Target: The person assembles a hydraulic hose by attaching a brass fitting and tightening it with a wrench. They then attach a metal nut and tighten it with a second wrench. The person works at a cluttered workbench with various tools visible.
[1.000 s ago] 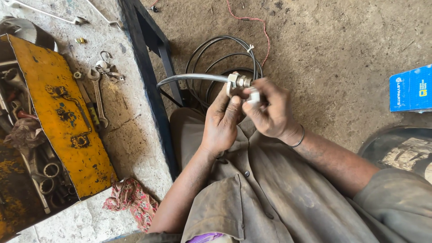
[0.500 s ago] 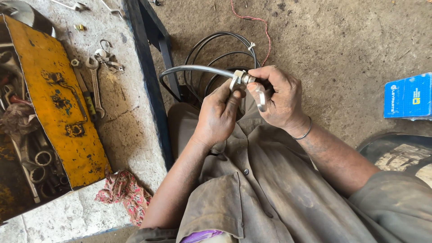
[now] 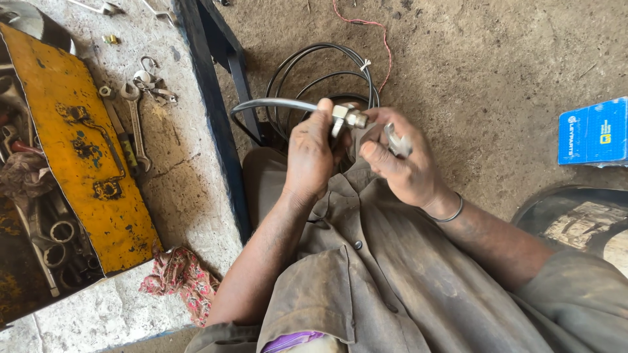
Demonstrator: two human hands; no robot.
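Flat blue rect. box (image 3: 594, 131) w/ yellow-white label, on ground at right edge.

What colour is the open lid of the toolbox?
The toolbox lid is yellow with rusty, dark worn patches; the head view shows it best.

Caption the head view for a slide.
Left hand and right hand grip a cable's metal fitting beside a yellow toolbox.

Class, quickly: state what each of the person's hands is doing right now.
Left hand: closed around the grey cable near its metal end fitting.
Right hand: closed, pinching a small metal piece beside the fitting.
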